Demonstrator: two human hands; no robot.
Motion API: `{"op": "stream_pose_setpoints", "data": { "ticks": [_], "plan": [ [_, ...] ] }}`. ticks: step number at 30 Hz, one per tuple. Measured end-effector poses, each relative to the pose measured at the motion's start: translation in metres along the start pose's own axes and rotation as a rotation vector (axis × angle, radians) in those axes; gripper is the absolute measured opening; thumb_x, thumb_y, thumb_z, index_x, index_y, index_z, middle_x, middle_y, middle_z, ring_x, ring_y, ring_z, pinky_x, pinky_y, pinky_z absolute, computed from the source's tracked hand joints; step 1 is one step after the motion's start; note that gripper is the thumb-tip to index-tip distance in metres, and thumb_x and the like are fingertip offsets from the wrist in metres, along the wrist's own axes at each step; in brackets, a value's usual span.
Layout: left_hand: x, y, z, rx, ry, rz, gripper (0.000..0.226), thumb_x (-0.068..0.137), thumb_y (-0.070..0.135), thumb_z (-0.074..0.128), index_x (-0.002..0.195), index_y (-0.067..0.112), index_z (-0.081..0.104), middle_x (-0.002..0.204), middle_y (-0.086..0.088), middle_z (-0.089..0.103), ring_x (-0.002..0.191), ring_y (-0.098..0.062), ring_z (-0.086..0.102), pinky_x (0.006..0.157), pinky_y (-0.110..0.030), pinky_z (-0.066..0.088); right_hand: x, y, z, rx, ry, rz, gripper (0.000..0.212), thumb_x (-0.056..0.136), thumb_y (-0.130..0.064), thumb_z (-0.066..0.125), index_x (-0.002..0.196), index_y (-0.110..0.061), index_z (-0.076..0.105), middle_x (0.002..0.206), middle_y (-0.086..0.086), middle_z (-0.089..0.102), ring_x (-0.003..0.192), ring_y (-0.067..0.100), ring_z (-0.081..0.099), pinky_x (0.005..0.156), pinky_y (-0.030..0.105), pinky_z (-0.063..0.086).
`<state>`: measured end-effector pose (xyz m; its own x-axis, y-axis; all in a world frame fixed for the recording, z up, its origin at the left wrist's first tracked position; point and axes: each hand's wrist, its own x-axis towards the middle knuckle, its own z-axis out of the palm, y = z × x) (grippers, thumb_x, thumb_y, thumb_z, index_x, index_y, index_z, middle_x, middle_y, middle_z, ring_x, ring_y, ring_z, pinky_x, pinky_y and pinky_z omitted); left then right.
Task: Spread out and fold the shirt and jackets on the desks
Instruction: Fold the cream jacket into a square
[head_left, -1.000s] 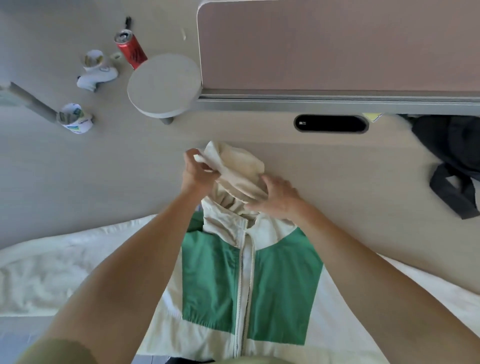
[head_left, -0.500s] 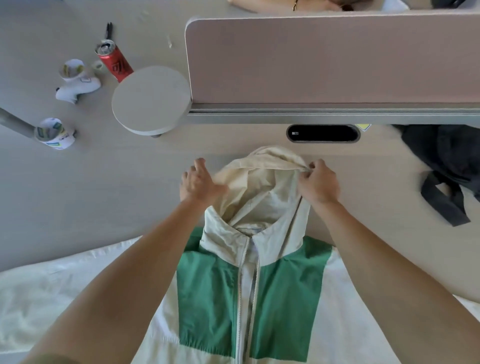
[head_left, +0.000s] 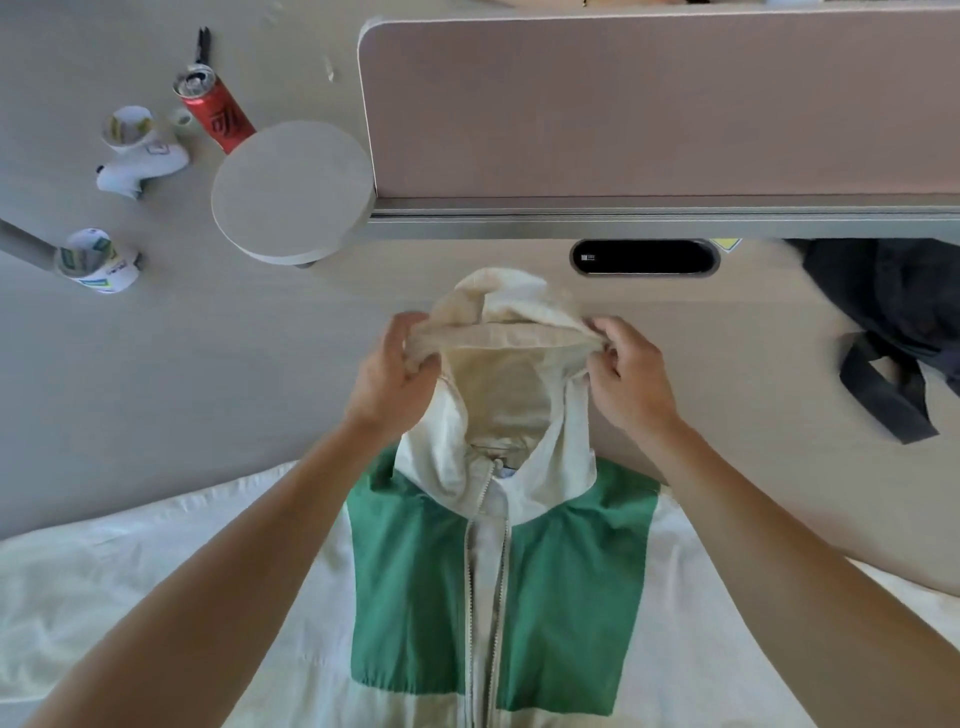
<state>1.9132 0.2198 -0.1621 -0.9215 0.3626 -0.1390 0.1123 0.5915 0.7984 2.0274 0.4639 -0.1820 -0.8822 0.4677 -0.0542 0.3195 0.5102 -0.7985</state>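
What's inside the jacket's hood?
Only cream lining shows inside the hood. The left hand and right hand grip its rim, holding it open. The tip beyond the rim is folded, so its inside is hidden.

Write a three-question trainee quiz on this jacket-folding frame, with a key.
1. True or false: the left hand and the right hand each grip the rim of the hood.
2. What lies at the right end of the desk? A red can; B dark garment; C paper cup.
3. Fill in: on the jacket, the chest panels beside the zipper are ____.
Key: 1 true; 2 B; 3 green.
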Motion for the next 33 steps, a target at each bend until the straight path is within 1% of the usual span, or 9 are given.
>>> {"op": "stream_pose_setpoints", "data": {
  "ticks": [4,6,10,12,14,18,22,27,33],
  "plan": [
    [-0.006,-0.002,-0.032,-0.514,-0.414,-0.235,0.028,0.063,0.024,0.053,0.08,0.022,0.076,0.089,-0.005,0.065,0.08,-0.012,0.06,0.072,-0.025,0.046,-0.005,0.003,-0.023,0.386,-0.14,0.064,0.037,0.074,-0.005,0.047,0.06,-0.029,0.072,0.078,-0.007,0.068,0.076,0.011,0.058,0.07,0.024,0.044],
    [-0.007,-0.001,-0.044,-0.6,-0.463,-0.34,0.031,0.069,0.028,0.046,0.063,0.017,0.075,0.091,-0.008,0.067,0.084,-0.017,0.062,0.078,-0.029,0.048,-0.005,0.002,-0.032,0.507,-0.128,0.162,0.037,0.07,-0.008,0.045,0.05,-0.027,0.069,0.069,-0.003,0.068,0.068,0.017,0.052,0.064,0.027,0.039],
    [0.011,-0.007,-0.033,-0.285,-0.301,-0.43,0.029,0.097,0.027,0.05,0.075,0.012,0.063,0.074,-0.006,0.061,0.071,-0.022,0.057,0.076,-0.037,0.049,-0.005,-0.007,-0.023,0.156,-0.19,0.195,0.013,0.093,-0.036,0.063,0.104,-0.029,0.062,0.098,-0.012,0.063,0.082,0.005,0.058,0.076,0.027,0.043],
    [0.024,-0.012,-0.018,-0.388,-0.209,-0.585,0.019,0.102,0.01,0.04,0.095,0.01,0.058,0.088,-0.013,0.063,0.07,-0.026,0.064,0.062,-0.034,0.055,-0.001,-0.012,-0.011,-0.055,-0.309,0.169,0.06,0.086,-0.053,0.069,0.133,-0.026,0.043,0.119,-0.01,0.051,0.098,0.005,0.056,0.082,0.028,0.046],
    [0.03,-0.02,-0.004,-0.413,-0.202,-0.697,0.021,0.102,0.006,0.04,0.111,0.011,0.058,0.097,-0.016,0.067,0.067,-0.024,0.069,0.052,-0.029,0.056,0.004,-0.016,-0.001,-0.02,-0.342,0.218,0.061,0.09,-0.057,0.062,0.135,-0.022,0.04,0.124,-0.003,0.053,0.096,0.012,0.061,0.079,0.033,0.053],
    [0.037,-0.031,0.016,-0.083,-0.335,-0.583,0.027,0.086,0.019,0.075,0.11,0.022,0.062,0.091,-0.004,0.063,0.071,-0.019,0.062,0.061,-0.029,0.055,0.024,-0.003,0.002,0.357,-0.077,0.674,0.03,0.105,-0.025,0.036,0.112,-0.008,0.059,0.107,0.014,0.068,0.066,0.024,0.065,0.049,0.029,0.053],
    [0.039,-0.03,0.033,0.38,-0.282,-0.518,0.087,0.064,0.055,0.087,0.128,0.015,0.044,0.117,-0.005,0.054,0.114,-0.027,0.052,0.097,-0.042,0.048,0.018,0.003,0.01,0.147,-0.434,0.675,0.031,0.093,-0.002,0.039,0.108,-0.02,0.061,0.086,0.004,0.065,0.051,0.017,0.056,0.041,0.027,0.038],
    [0.032,-0.041,0.038,0.123,-0.183,-0.437,0.022,0.089,0.027,0.064,0.108,0.015,0.065,0.097,-0.005,0.07,0.094,-0.029,0.067,0.082,-0.045,0.056,0.013,0.002,0.025,0.08,-0.517,0.676,0.025,0.093,-0.002,0.04,0.099,-0.004,0.064,0.058,0.008,0.047,0.047,0.017,0.038,0.041,0.024,0.03],
    [0.058,0.009,0.041,0.109,0.083,-0.232,0.025,0.103,0.026,0.037,0.09,0.011,0.052,0.099,-0.019,0.065,0.091,-0.036,0.06,0.072,-0.034,0.037,0.05,0.005,0.019,0.205,-0.044,0.729,0.03,0.088,0.003,0.033,0.078,-0.003,0.06,0.061,0.011,0.052,0.046,0.018,0.04,0.041,0.026,0.032]
  ]
}}
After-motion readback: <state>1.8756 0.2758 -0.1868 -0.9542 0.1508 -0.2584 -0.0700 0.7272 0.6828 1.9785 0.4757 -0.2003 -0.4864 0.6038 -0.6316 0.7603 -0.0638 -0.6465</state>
